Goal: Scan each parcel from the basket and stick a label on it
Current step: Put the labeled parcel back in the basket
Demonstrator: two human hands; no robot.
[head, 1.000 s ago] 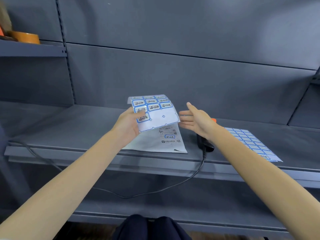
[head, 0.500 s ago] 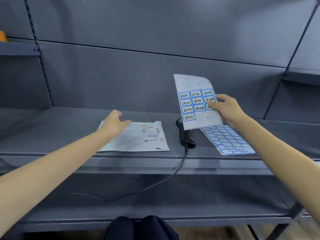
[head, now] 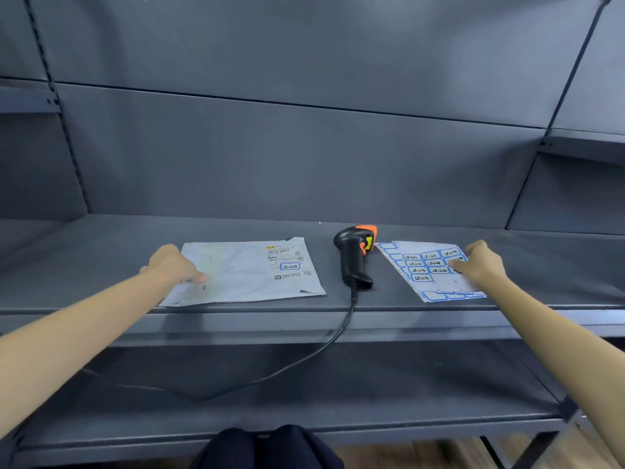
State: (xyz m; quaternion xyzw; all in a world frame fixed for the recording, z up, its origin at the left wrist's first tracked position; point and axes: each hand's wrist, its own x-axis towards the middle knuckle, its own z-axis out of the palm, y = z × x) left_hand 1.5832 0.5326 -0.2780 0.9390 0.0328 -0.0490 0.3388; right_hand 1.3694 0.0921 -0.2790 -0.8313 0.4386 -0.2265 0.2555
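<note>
Grey metal shelf [head: 101, 238] carrying everything. Flat on it at left, a white poly mailer parcel [head: 250, 272] with a barcode slip and a blue-framed label [head: 290, 266] stuck near its right end; print too small to read. Left hand [head: 174, 264] pressing on the parcel's left edge, fingers curled down. At right, label sheets [head: 429, 269], blue-bordered stickers, characters illegible, under the right hand [head: 480, 264], fingers pinching the top sheet. Between them, lying black-and-orange barcode scanner [head: 355, 257], cable [head: 304, 360] trailing off the front.
</note>
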